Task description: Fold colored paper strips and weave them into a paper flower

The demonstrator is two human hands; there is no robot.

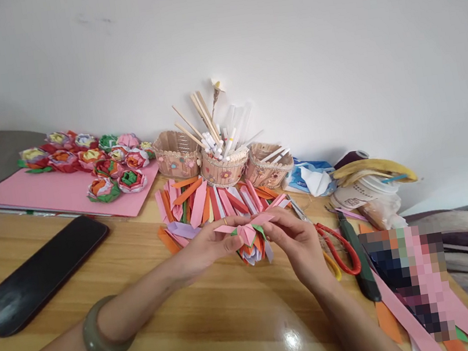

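A small folded paper flower (251,249) in pink, orange, green and pale purple is held above the wooden table, between both hands. My left hand (215,243) pinches its left side, thumb in front and fingers behind. On the other side my right hand (293,237) grips it with thumb and fingertips near a pink petal. Parts of the flower's back are hidden by the fingers. Just behind the hands lies a pile of folded paper strips (198,204) in pink, orange, white and purple. Red-handled scissors (350,249) lie right of my right hand.
Finished paper flowers (92,155) sit on pink paper sheets (51,191) at the back left. A long black case (42,274) lies at left. Decorated baskets (224,168) hold sticks by the wall. A green-handled tool (359,262), a lidded cup (362,191) and a banana (374,169) are at right.
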